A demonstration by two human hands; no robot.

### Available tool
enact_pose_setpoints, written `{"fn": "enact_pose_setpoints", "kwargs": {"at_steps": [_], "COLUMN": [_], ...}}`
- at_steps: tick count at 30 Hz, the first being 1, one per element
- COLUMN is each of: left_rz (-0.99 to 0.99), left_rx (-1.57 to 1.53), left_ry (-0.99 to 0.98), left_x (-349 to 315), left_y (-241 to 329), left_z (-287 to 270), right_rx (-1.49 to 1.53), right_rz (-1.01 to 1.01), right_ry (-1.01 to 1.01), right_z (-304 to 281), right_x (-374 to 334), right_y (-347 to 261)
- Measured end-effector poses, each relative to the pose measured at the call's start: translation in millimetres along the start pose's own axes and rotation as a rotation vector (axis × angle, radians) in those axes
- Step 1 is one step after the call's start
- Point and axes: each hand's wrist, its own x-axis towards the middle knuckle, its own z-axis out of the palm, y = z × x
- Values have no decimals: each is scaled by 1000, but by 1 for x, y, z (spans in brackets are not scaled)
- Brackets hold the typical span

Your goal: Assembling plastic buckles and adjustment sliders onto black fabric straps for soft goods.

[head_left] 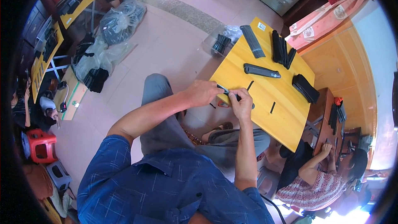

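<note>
My left hand and my right hand meet over the near left edge of the yellow table. Both are closed on a small, narrow black strip, partly covered by my fingers. Just beyond the right hand lies a short thin black strip; a second black strip is farther right. A long dark case with rounded ends rests mid-table. Behind it are a row of slim grey-black pieces and bundles of black fabric-like strips. A black stack sits at the right edge.
Clear plastic bags with dark goods lie on the floor to the left, near a red stool. Another clear bag with black bundles is beside the table's far left edge. A co-worker in a patterned top sits at right.
</note>
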Motion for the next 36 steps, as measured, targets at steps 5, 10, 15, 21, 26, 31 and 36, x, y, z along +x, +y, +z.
{"fn": "enact_pose_setpoints", "kwargs": {"at_steps": [5,10,15,21,26,31,36], "left_rz": [-24,-23,-39,-260,-300,-323,-408], "left_rx": [27,104,178,96,149,132,49], "left_ry": [-26,-149,-244,-69,-244,-245,-182], "left_x": [5,16,24,18,22,22,19], "left_y": [8,17,22,31,15,13,9], "left_z": [-6,-15,-16,-9,-9,-10,-15], "right_rx": [-34,-65,-62,-57,-55,-60,-51], "right_rz": [-13,-45,-72,-74,-101,-118,-126], "right_ry": [-7,-30,-11,-40,-27,-15,-14], "right_z": [0,-2,-2,-2,-3,-2,-1], "right_x": [0,0,-3,-3,-3,-4,-4], "right_y": [-1,-3,1,2,-1,2,0]}}
